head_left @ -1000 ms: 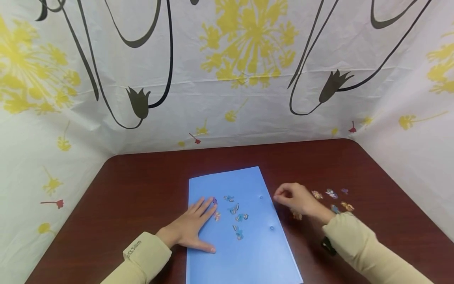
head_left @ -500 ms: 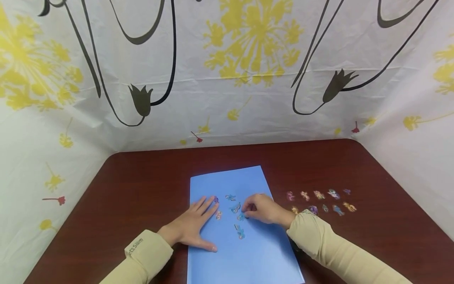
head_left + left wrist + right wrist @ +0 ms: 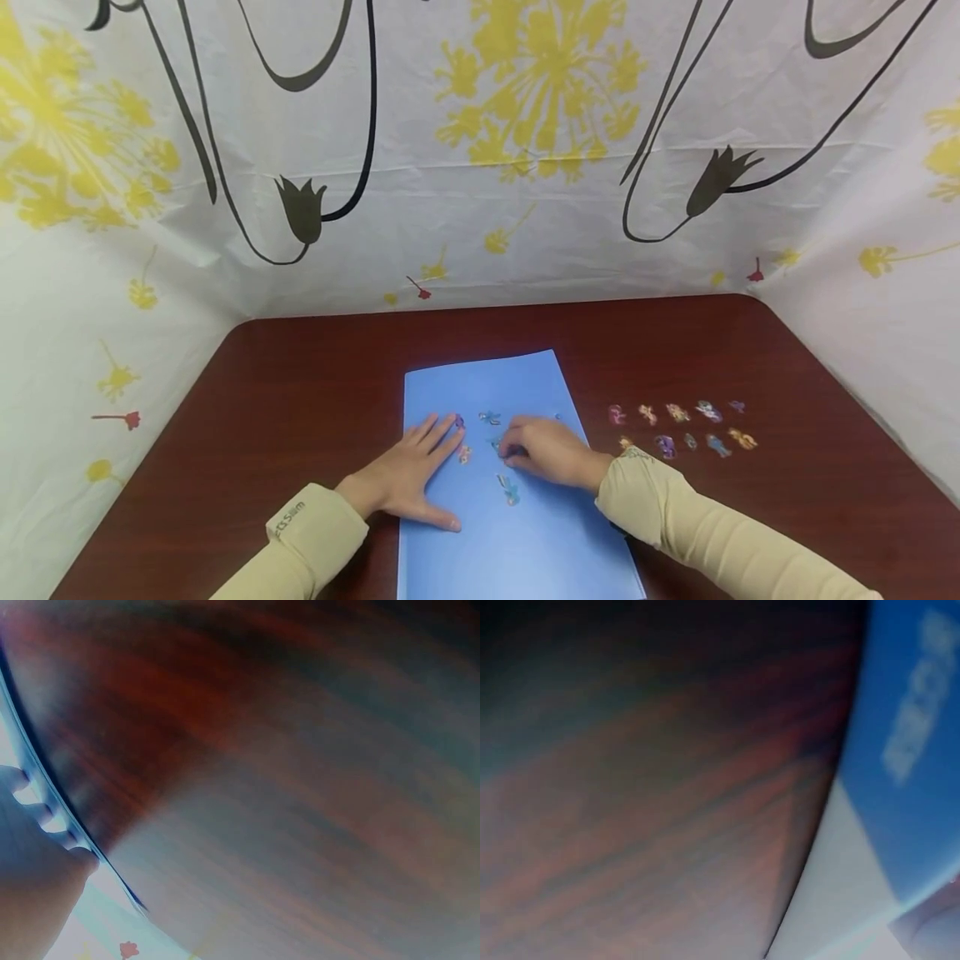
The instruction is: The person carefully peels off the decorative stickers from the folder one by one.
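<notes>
A blue folder (image 3: 525, 550) lies on the table with small pony cutouts on it. My left hand (image 3: 408, 471) rests on the folder's left side, fingers spread, fingertips beside a purple cutout (image 3: 460, 422) and a pink one (image 3: 464, 454). In the left wrist view, the left hand (image 3: 41, 862) sits at the folder's edge. My right hand (image 3: 547, 450) has bent fingers low over the folder's middle, at a blue pony cutout (image 3: 495, 445). Another blue one there is hidden by the fingers; I cannot tell whether they pinch it. Two more blue ponies, one above (image 3: 490, 417) and one below (image 3: 508, 490), lie uncovered.
Several pony cutouts, among them an orange one (image 3: 742, 439) and a blue one (image 3: 717, 446), lie in two rows right of the folder on the dark red table (image 3: 322, 383). A patterned white curtain (image 3: 420, 167) surrounds the table. The right wrist view shows blurred pale lettering (image 3: 919, 705).
My right hand has moved left from beside the folder's right edge to the blue cutouts on it, uncovering the rows of cutouts on the table. My left hand stays in place.
</notes>
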`<control>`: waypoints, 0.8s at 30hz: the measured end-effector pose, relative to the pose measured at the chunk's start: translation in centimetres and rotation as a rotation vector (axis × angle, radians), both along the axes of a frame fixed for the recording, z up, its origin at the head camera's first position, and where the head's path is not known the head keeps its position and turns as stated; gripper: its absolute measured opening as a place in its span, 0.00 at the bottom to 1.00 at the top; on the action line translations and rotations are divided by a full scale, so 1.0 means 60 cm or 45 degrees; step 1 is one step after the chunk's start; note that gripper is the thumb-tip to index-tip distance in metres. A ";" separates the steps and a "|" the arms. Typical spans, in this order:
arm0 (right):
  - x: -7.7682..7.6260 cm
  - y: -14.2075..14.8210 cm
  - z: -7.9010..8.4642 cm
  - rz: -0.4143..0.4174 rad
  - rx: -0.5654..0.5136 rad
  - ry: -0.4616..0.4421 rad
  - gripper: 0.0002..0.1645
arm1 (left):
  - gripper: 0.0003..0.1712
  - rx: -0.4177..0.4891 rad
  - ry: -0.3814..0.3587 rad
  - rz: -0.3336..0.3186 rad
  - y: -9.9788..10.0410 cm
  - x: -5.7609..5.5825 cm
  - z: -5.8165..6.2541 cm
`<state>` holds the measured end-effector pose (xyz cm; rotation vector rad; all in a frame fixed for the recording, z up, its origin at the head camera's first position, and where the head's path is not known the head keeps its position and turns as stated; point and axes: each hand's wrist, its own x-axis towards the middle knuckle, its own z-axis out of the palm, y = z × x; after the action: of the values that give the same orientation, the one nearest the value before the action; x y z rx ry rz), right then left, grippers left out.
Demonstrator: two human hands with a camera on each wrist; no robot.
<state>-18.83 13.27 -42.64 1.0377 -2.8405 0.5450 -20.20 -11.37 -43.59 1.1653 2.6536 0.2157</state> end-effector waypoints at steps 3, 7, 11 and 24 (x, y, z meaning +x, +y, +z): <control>0.001 -0.002 0.002 0.024 0.045 0.017 0.05 | 0.66 -0.008 0.006 0.003 0.000 0.001 0.002; 0.002 -0.003 0.003 0.042 0.091 0.017 0.05 | 0.66 -0.003 0.006 -0.001 0.000 0.002 0.002; 0.001 -0.005 0.004 0.061 0.110 0.017 0.05 | 0.66 0.004 0.000 -0.001 -0.001 0.003 0.001; -0.005 -0.001 0.005 0.157 0.150 0.046 0.04 | 0.65 0.000 0.001 0.000 0.001 0.004 0.005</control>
<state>-19.11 13.21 -42.32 1.2355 -2.8212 0.3664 -19.94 -11.31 -43.30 1.1651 2.6541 0.2150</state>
